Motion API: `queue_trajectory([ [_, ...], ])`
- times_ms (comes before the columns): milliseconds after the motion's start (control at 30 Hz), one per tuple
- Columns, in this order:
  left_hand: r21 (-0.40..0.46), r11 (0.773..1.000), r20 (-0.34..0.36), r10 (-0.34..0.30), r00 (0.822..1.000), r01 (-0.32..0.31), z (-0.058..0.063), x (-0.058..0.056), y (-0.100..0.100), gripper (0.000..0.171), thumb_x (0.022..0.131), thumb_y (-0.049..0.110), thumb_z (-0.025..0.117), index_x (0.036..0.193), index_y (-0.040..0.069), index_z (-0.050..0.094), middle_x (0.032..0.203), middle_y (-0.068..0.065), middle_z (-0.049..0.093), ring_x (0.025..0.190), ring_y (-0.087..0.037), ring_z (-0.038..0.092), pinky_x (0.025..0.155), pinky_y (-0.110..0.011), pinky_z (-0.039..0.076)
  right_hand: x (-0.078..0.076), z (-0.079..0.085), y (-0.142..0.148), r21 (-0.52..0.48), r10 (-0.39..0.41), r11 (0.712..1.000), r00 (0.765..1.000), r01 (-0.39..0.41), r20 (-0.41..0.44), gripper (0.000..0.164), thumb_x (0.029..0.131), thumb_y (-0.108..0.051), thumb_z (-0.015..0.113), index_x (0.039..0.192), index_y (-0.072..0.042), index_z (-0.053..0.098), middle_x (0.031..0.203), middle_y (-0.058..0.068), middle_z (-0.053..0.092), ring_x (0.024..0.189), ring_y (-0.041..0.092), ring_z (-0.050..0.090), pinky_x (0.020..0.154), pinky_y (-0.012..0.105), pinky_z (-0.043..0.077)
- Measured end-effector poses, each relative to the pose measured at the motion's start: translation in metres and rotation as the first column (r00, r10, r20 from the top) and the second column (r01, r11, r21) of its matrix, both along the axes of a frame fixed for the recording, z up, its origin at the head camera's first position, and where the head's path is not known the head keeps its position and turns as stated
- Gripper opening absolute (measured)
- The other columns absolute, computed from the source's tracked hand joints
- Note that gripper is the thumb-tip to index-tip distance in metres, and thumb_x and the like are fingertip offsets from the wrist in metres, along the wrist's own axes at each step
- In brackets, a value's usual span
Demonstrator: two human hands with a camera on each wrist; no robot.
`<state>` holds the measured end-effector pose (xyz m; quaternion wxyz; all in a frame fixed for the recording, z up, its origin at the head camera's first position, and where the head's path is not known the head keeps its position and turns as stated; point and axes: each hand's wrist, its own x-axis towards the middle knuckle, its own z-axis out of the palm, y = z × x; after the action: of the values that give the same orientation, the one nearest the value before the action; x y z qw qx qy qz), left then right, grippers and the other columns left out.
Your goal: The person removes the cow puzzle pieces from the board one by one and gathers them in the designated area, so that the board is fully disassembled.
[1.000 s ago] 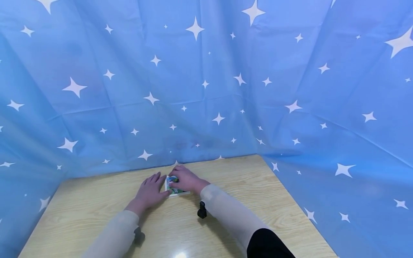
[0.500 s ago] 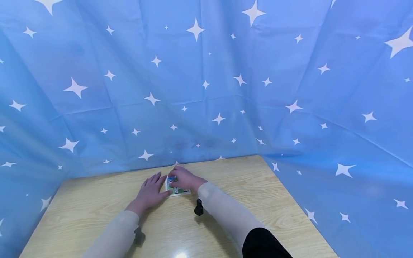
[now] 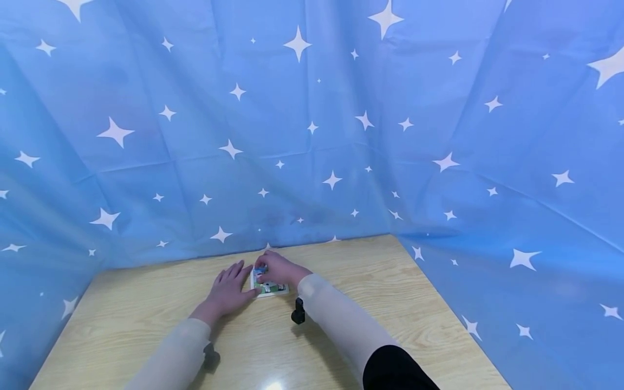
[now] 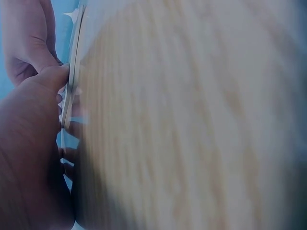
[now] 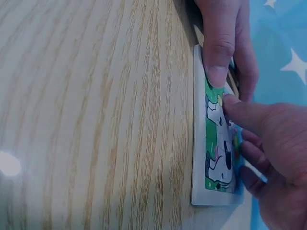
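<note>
A small flat picture board with a white border lies on the table between both hands; the right wrist view shows a black-and-white cow on green. My left hand rests at its left side, fingers fairly straight, the thumb touching the board's edge. Over the upper part of the board, my right hand has its thumb and fingers curled, seemingly pinching a small blue piece. The fingers hide much of that piece and of the picture. In the left wrist view the board appears edge-on.
The light wood table ends at a blue curtain with white stars, close behind the hands. Black wrist devices hang under both sleeves.
My right hand and forearm have shifted slightly left, and a little more of the board's lower right shows. The left hand stays in place on the board's edge.
</note>
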<state>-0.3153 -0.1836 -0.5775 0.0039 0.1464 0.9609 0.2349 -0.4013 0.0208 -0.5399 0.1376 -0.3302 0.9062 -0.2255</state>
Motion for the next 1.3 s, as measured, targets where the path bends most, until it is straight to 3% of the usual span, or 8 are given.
queue_trajectory([
  [367, -0.018, 1.000, 0.010, 0.013, 1.000, -0.012, 0.002, -0.001, 0.001, 0.083, 0.108, 0.056, 0.062, 0.171, 0.006, 0.040, 0.178, -0.028, 0.027, 0.165, -0.051, 0.021, 0.130, -0.074, 0.014, 0.001, 0.003, -0.001, -0.041, 0.025, 0.999, 0.999, -0.026, -0.022, 0.036, 0.101, -0.016, 0.085, 0.133, -0.011, 0.068, 0.129, 0.004, 0.065, 0.120, 0.016, 0.064, 0.105, 0.028, 0.053],
  [600, 0.019, 1.000, -0.052, 0.009, 0.999, -0.008, -0.019, -0.012, -0.002, 0.089, 0.105, 0.063, 0.063, 0.170, 0.006, 0.042, 0.178, -0.027, 0.030, 0.165, -0.051, 0.022, 0.130, -0.074, 0.014, -0.004, -0.002, 0.003, -0.072, 0.000, 0.997, 1.000, -0.001, -0.010, 0.044, 0.100, -0.019, 0.086, 0.140, -0.009, 0.070, 0.128, 0.001, 0.067, 0.114, 0.013, 0.065, 0.100, 0.028, 0.055],
  [900, 0.010, 1.000, -0.035, 0.007, 0.999, -0.006, -0.008, -0.003, 0.002, 0.087, 0.106, 0.060, 0.062, 0.168, 0.003, 0.043, 0.176, -0.030, 0.030, 0.163, -0.054, 0.023, 0.129, -0.076, 0.014, -0.006, -0.006, 0.003, -0.043, -0.036, 0.998, 0.998, 0.034, -0.046, 0.036, 0.100, -0.020, 0.086, 0.135, -0.014, 0.078, 0.120, -0.004, 0.072, 0.107, 0.009, 0.067, 0.097, 0.026, 0.056],
  [1300, -0.001, 1.000, -0.020, 0.016, 1.000, -0.016, -0.004, -0.001, 0.001, 0.087, 0.106, 0.061, 0.061, 0.169, 0.005, 0.042, 0.177, -0.029, 0.029, 0.164, -0.053, 0.022, 0.129, -0.075, 0.014, -0.004, -0.009, 0.005, 0.015, 0.025, 1.000, 0.984, -0.023, -0.177, 0.033, 0.108, -0.025, 0.076, 0.140, -0.015, 0.077, 0.124, -0.003, 0.072, 0.110, 0.009, 0.067, 0.101, 0.028, 0.055],
])
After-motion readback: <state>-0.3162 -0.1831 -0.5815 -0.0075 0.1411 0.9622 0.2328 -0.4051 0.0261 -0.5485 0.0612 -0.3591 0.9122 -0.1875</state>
